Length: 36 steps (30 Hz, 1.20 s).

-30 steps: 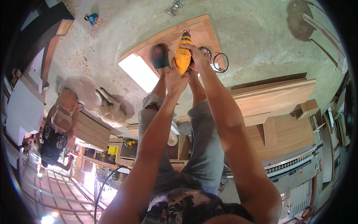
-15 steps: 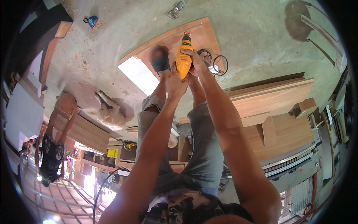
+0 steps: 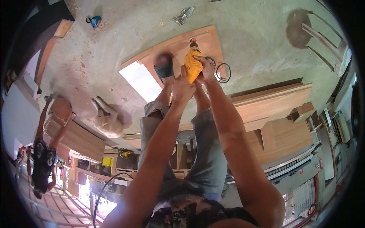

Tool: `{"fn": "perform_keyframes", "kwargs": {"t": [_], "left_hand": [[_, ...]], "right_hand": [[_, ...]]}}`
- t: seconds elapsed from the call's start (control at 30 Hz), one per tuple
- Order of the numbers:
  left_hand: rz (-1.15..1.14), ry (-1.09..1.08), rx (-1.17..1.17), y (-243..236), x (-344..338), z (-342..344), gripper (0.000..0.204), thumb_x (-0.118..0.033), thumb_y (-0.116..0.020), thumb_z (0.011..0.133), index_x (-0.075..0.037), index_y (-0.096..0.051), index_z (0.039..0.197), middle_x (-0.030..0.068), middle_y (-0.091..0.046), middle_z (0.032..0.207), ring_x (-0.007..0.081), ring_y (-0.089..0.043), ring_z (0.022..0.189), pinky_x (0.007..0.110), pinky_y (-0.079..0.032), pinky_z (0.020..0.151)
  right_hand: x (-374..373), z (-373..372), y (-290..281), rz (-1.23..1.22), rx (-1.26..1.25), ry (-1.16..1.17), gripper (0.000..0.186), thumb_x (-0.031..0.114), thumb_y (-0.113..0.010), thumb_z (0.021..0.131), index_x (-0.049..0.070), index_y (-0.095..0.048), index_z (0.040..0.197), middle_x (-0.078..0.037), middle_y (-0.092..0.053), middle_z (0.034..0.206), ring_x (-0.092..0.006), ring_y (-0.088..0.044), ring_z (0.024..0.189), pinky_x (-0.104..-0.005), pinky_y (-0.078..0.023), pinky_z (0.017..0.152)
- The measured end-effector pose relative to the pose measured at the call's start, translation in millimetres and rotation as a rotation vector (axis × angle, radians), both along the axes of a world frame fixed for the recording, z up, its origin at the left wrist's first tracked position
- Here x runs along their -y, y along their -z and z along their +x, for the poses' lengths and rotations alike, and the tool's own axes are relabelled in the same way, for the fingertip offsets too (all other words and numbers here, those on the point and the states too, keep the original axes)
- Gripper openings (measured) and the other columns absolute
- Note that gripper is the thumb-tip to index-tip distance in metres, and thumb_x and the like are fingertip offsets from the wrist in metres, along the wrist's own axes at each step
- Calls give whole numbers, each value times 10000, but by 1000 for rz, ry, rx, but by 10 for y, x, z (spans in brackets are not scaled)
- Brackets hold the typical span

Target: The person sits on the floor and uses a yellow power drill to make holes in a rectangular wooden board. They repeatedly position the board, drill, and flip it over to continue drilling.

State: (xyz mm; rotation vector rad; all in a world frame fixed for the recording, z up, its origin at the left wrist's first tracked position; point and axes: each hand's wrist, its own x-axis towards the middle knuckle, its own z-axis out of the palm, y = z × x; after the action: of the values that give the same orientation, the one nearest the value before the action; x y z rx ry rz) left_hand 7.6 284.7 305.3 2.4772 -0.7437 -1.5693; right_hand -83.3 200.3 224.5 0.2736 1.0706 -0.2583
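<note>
1. Drill (image 3: 192, 65): yellow power drill, nose pointing down at wooden panel (image 3: 213, 43) lying flat on concrete floor (image 3: 258, 34); bit tip too small to tell if touching.
2. Both hands wrapped round drill body: left hand (image 3: 181, 86) closed on rear/lower part, right hand (image 3: 207, 67) closed on side, fingers curled. Firm two-hand grip.
3. Handling (judgement): rigid, hard plastic shell, prob moderately heavy, front-loaded; not fragile. Best hold = handle + body w/ 2nd hand steadying, as seen. Cord could snag.
4. Black cord (image 3: 222, 72) coils on panel just beside drill, right side.
5. Person's foot in dark sandal (image 3: 164, 68) rests on panel, left of drill, blurred.
6. White sheet (image 3: 142, 80) lies by panel's left edge.
7. Dog (image 3: 106, 119) lies on floor, well apart to left.
8. Another person (image 3: 45, 152) at far left, arms raised, near wooden boards (image 3: 78, 138).
9. Wooden cabinet parts (image 3: 277, 110) to right; small blue item (image 3: 95, 21) and metal piece (image 3: 184, 15) on floor far up.
</note>
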Motion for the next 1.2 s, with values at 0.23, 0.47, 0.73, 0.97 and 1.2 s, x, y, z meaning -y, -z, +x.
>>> {"fn": "perform_keyframes", "kwargs": {"t": [0.23, 0.47, 0.73, 0.97, 1.2], "left_hand": [[68, -13, -65, 139, 234, -39, 833, -316, -705, 817, 20, -289, 1455, 283, -682, 1007, 396, -702, 942, 489, -556, 789], [42, -61, -95, 45, 252, -8, 784, -362, -691, 840, 14, -299, 1405, 249, -709, 943, 413, -707, 887, 497, -551, 729], [28, -182, -113, 5, 292, -31, 852, -332, -713, 825, -35, -224, 1456, 237, -713, 941, 425, -703, 891, 515, -541, 725], [15, -176, -80, 57, 322, -166, 841, -318, -721, 815, -68, -249, 1464, 214, -709, 1008, 403, -704, 928, 485, -545, 740], [-34, -162, 22, 19, 369, -224, 769, -306, -737, 819, -68, -323, 1423, 155, -715, 972, 356, -713, 914, 439, -553, 722]], "right_hand": [[66, 130, -320, -573, -490, -412, 705, 358, -786, 839, -28, -503, 1357, -137, -641, 1171, -231, -631, 1098, -356, -520, 926], [-8, 160, 9, -1150, -686, -834, 545, 236, -854, 702, -18, -677, 1151, -229, -591, 1323, -299, -533, 1285, -357, -454, 1032], [-84, 102, 116, -957, -554, -571, 350, 118, -809, 671, 27, -743, 1002, -249, -448, 1479, -361, -489, 1333, -363, -419, 1074], [17, 85, 53, -957, -490, -505, 294, 43, -795, 663, 41, -750, 954, -163, -499, 1374, -297, -548, 1233, -352, -460, 1023], [42, 120, 7, -944, -510, -475, 297, 36, -789, 657, 63, -756, 951, -160, -486, 1384, -299, -554, 1224, -352, -467, 1018]]}}
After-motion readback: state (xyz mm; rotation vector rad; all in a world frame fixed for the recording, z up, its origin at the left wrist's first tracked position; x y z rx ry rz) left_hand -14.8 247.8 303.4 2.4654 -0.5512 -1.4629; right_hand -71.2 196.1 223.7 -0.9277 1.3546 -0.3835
